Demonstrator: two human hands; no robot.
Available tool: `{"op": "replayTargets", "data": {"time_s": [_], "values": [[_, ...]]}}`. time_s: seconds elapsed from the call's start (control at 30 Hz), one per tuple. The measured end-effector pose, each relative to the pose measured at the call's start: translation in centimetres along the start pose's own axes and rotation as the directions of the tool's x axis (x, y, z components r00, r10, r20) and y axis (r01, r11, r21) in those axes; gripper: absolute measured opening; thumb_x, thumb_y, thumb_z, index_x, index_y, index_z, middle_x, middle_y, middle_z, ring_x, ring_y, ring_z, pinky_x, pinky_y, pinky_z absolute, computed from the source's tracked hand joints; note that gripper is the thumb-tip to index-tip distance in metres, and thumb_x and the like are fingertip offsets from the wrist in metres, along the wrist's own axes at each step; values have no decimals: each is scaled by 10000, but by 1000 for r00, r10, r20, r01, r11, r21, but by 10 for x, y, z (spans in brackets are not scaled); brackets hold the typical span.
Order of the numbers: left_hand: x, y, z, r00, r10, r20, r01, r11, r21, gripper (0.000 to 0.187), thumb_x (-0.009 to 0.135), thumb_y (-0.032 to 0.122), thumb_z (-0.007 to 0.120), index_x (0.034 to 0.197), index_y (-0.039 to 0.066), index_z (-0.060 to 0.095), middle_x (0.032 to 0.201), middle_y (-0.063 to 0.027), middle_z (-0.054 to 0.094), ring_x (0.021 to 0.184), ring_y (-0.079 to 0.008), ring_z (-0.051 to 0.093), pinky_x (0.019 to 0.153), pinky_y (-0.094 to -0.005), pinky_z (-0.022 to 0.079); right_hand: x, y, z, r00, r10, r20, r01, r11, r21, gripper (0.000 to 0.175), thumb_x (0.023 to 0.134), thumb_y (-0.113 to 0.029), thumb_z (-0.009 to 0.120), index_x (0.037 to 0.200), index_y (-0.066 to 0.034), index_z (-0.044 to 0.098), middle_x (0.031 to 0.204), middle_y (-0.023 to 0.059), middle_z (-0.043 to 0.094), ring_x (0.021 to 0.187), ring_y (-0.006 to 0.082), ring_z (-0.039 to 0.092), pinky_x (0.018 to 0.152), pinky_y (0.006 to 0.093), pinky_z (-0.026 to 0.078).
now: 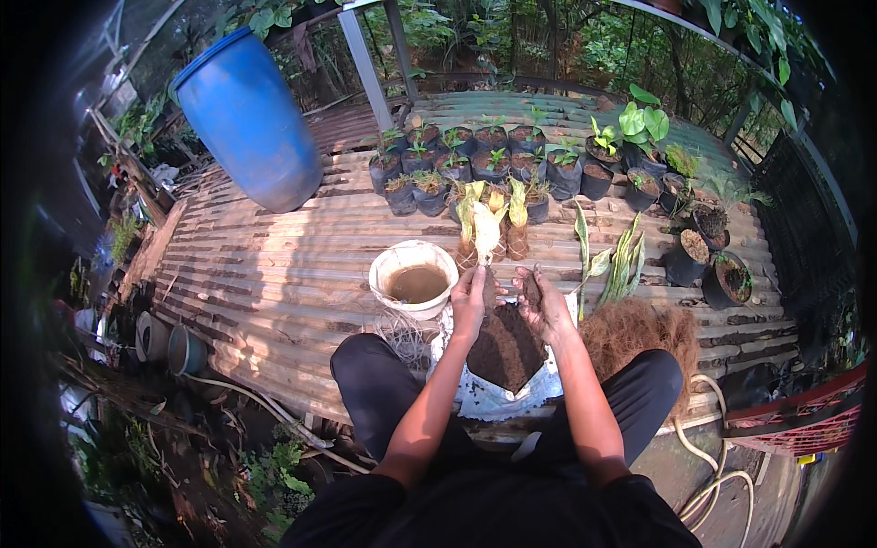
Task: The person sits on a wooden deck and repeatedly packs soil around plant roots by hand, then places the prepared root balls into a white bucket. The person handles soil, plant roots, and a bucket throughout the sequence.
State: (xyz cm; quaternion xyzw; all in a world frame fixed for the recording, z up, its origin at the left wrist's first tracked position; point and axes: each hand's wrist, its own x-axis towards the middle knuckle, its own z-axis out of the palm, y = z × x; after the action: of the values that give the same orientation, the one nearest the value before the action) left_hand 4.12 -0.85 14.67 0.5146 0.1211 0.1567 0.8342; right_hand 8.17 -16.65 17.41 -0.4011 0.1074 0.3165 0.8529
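My left hand (470,301) is closed around the soil-covered base of a pale yellow leaf cutting (487,231), whose leaf points away from me. My right hand (546,307) is beside it, fingers slightly curled, with dark soil in the palm. Below both hands lies a heap of dark soil (505,349) on a white and blue plastic sack (486,403). A white bucket (413,250) of brownish water stands to the left, with a tangle of pale string (408,340) near it. Brown coconut fibre (640,332) is piled at the right. Variegated leaves (625,264) lie beyond the fibre.
Beyond the bucket, several fibre-wrapped cuttings (517,240) stand before rows of seedlings in black bags (564,177). More black pots (685,264) stand at the right. A blue barrel (250,123) is at the back left. A red plastic crate (798,418) and a hose (717,472) are at the lower right.
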Motion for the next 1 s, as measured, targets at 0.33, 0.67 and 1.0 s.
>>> {"op": "replayTargets", "data": {"time_s": [0.33,0.67,1.0], "values": [[-1,-2,2,1000,-28,14,29,999,-33,247,993,239,585,1044,1,623,811,-74,646,670,-182,692,530,-299,577,0,7,1,996,-86,9,86,982,-169,226,1044,-186,473,1132,-18,596,836,-1,542,604,69,452,517,227,380],[3,-10,1,998,-41,-39,39,999,-33,274,991,277,589,1036,13,651,827,-60,653,674,-134,653,557,-278,552,0,4,7,990,-136,-26,128,972,-197,205,1019,-131,515,1196,-44,570,942,26,588,720,96,546,599,236,474],[2,-8,4,986,-162,-27,157,980,-119,329,985,286,603,1102,-19,643,897,-42,669,824,-105,599,769,-260,485,9,10,-15,976,-214,-33,193,930,-313,242,1002,-110,537,1235,-66,585,1004,38,636,746,111,602,608,244,520]]}}
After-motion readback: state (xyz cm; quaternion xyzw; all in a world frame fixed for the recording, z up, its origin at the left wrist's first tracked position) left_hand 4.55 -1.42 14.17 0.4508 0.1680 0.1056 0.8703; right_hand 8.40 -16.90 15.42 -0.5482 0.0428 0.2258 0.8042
